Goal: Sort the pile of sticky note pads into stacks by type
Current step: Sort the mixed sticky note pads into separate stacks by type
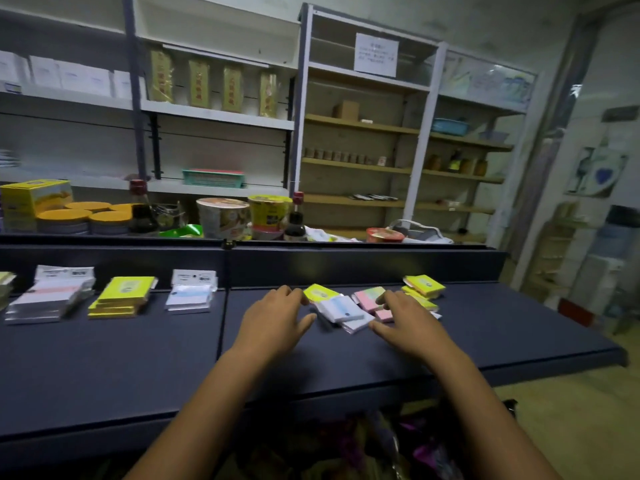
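Note:
A mixed pile of sticky note pads lies on the dark shelf: a white-blue pad in the middle, a yellow pad behind it, pink pads and more yellow pads to the right. My left hand hovers at the pile's left side, fingers spread and relaxed, holding nothing. At the right side of the pile, my right hand is over the pink pads with fingers extended. Sorted stacks stand to the left: white-blue pads, yellow pads and pink-striped packs.
A raised dark back panel borders the shelf. Behind it stand instant noodle cups, sauce bottles and yellow-lidded tins. Wall shelving fills the background. The shelf's right end drops to the floor.

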Available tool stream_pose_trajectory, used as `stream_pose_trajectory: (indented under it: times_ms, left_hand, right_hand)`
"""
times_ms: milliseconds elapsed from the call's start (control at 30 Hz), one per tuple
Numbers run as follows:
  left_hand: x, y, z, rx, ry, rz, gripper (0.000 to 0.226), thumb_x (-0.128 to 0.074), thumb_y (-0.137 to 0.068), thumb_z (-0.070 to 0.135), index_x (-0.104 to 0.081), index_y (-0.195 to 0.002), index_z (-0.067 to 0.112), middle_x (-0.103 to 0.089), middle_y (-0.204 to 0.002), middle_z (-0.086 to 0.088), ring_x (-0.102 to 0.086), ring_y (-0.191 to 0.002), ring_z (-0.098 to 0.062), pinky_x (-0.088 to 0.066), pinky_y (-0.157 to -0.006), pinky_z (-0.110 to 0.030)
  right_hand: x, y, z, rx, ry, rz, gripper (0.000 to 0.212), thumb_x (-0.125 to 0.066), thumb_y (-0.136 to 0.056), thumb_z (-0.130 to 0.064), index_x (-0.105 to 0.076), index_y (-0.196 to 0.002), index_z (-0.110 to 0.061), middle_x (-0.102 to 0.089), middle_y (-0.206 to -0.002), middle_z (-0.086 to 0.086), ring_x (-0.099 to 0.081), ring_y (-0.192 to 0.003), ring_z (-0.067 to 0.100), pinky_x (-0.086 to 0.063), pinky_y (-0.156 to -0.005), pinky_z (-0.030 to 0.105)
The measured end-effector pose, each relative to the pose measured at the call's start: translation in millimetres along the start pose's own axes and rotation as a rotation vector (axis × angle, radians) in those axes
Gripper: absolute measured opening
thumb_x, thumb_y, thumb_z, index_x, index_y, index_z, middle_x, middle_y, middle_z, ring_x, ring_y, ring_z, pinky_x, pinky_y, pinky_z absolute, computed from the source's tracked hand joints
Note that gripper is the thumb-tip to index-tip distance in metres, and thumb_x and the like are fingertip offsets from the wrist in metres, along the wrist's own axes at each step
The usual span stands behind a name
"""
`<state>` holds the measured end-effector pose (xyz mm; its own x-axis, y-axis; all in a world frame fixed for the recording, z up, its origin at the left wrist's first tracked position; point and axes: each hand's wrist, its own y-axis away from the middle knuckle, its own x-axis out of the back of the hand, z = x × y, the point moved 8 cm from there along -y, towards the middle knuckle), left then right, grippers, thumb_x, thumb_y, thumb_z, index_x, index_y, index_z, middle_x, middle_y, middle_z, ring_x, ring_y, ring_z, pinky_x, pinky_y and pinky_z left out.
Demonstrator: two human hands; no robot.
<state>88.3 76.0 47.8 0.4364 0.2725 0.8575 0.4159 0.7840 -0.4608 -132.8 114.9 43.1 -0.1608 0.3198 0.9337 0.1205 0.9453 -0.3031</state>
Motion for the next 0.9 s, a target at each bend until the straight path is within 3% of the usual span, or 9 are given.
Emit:
stream_pose_trajectory:
  times_ms: [367,733,900]
  left_hand:
    - [-29.0,7.9,80.2,0.090,0.020,-0.024,0.035,-0.049,-0.096,0.049,-0.054,-0.125,0.031,-0.056,-0.126,0.009,-0.053,-0.117,-0.016,-0.047,-0.082,-0.033]
    - [-66.3,-41.0,42.0,0.246,0.029,-0.029,0.036,-0.052,-0.095,0.049,-0.052,-0.124,0.029,-0.057,-0.125,0.006,-0.057,-0.112,-0.017,-0.051,-0.085,-0.036]
    - [-84.3,-64.2,18.4,0.358,0.014,-0.030,0.042,-0.053,-0.094,0.051,-0.048,-0.126,0.024,-0.054,-0.128,0.000,-0.057,-0.114,-0.026,-0.047,-0.082,-0.038]
  right_hand:
    - [28.3,36.3,80.2,-0.003,0.025,-0.010,0.046,-0.060,-0.091,-0.050,-0.048,-0.129,-0.025,-0.052,-0.135,-0.002,-0.050,-0.124,0.020,-0.047,-0.099,0.039]
    - [3.1,-23.3,99.8,0.029,-0.027,0.004,0.046,-0.061,-0.091,-0.048,-0.050,-0.128,-0.025,-0.052,-0.135,-0.005,-0.050,-0.122,0.016,-0.047,-0.095,0.035]
    - [-15.9,-61.2,104.1,0.041,-0.050,-0.028,0.043,-0.062,-0.091,-0.045,-0.051,-0.125,-0.023,-0.053,-0.131,-0.002,-0.049,-0.122,0.018,-0.046,-0.094,0.035]
